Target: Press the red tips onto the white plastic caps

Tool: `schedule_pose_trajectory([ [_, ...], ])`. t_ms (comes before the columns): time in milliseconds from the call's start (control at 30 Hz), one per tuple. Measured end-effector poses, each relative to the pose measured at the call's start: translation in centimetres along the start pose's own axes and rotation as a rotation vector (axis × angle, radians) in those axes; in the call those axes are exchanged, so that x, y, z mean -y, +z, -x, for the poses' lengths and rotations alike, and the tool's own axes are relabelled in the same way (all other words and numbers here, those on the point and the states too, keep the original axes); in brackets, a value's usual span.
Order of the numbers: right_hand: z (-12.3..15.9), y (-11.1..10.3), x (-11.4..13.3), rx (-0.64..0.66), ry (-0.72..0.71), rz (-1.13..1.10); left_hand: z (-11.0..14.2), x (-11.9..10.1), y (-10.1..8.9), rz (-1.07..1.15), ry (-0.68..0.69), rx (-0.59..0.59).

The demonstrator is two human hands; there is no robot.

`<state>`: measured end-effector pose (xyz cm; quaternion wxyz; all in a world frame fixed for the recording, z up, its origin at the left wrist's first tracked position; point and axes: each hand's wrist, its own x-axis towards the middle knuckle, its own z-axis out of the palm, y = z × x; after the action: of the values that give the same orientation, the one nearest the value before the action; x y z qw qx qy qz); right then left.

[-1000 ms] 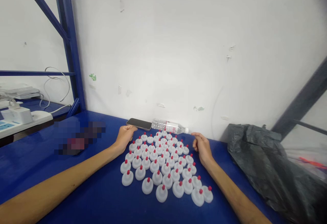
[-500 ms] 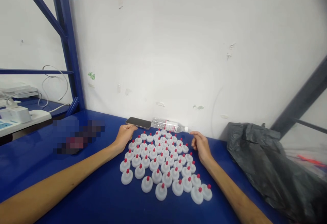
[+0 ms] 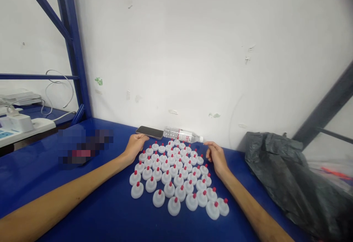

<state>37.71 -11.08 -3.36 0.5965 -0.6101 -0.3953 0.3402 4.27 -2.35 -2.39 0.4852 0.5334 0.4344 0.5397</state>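
Several white caps with red tips stand in close rows on the blue table. My left hand rests at the group's far left corner, fingers curled against the outer caps, just in front of a dark phone. At the group's far right corner, my right hand lies with its fingers curled loosely inward beside the caps. Neither hand visibly holds anything. Both forearms flank the group.
A clear water bottle lies against the white wall behind the caps. A crumpled black plastic bag fills the table's right side. A blue rack post stands at left, with a white power strip and cables beyond.
Both hands have stayed at the far corners of the cap group. The view has shifted slightly; the caps keep their arrangement.
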Motion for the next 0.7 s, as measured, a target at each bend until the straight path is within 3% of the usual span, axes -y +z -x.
schedule_pose_trajectory([
  [400, 0.2, 0.1, 0.1, 0.000, -0.165, 0.160, 0.2, -0.4, 0.0, -0.038, 0.002, 0.013],
  [567, 1.0, 0.2, 0.6, -0.050, -0.366, 0.401, 0.2, -0.2, 0.0, -0.049, 0.004, 0.020],
  [700, 2.2, 0.3, 1.8, -0.096, -0.626, 0.733, 0.1, -0.1, 0.0, -0.056, 0.005, 0.025],
])
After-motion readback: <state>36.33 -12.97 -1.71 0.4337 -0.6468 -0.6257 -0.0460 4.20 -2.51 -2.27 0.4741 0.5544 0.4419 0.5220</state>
